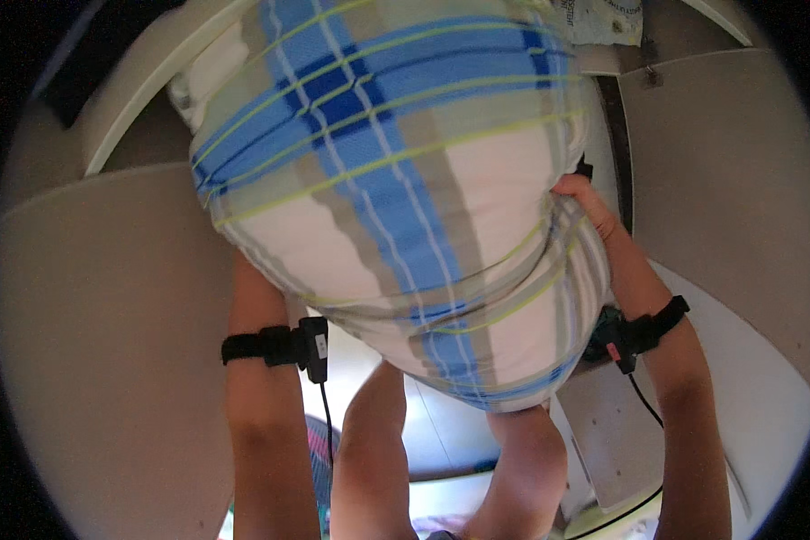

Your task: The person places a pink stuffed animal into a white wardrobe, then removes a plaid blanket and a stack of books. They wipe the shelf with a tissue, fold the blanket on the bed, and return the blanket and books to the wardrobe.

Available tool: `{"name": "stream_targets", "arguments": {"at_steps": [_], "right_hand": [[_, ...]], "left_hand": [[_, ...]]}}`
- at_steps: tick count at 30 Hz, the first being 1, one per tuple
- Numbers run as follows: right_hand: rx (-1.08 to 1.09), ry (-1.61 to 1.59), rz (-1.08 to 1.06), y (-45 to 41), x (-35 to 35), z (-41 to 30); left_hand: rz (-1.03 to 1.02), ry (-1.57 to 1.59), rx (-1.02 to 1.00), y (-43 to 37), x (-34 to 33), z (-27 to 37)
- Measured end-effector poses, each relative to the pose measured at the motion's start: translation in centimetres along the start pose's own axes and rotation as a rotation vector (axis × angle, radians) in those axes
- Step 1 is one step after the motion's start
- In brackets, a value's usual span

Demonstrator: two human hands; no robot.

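A large, plump bundle of plaid fabric [405, 202], perhaps a folded quilt or a pillow, fills the middle of the view. Its pattern is blue, white, grey-beige and yellow-green, and folds bunch up at its lower right. My right hand [584, 196] grips its right side, the thumb pressing into the cloth and the other fingers mostly hidden. On the other side, my left forearm [263, 418] runs up behind the bundle's lower left edge, which hides my left hand. The bundle's lower end hangs above my bare legs [371, 459].
Flat grey-brown panels stand at the left [108, 337] and right [722, 202]. A printed bag [607, 23] lies at the top right. Black wrist straps carry small devices [314, 347] with trailing cables [327, 412]. Pale floor [439, 418] shows between my legs.
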State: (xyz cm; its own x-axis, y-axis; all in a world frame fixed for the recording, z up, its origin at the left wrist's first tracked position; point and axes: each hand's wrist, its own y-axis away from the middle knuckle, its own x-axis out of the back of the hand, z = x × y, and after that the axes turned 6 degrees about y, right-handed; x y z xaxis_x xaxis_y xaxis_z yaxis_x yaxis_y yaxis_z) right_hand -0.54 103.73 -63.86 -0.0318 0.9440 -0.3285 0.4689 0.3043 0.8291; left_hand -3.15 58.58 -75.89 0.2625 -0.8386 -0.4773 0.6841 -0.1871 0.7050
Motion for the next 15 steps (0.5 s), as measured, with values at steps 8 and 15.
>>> {"name": "stream_targets", "arguments": {"at_steps": [8,15], "right_hand": [[0.028,-0.055,0.003,3.2,-9.5,-5.7],[-0.003,0.074,-0.08,6.8,-24.3,-6.2]], "left_hand": [[-0.037,-0.017,-0.071,1.3,-0.3,7.9],[-0.039,0.011,-0.157,7.6,5.0,18.0]]}}
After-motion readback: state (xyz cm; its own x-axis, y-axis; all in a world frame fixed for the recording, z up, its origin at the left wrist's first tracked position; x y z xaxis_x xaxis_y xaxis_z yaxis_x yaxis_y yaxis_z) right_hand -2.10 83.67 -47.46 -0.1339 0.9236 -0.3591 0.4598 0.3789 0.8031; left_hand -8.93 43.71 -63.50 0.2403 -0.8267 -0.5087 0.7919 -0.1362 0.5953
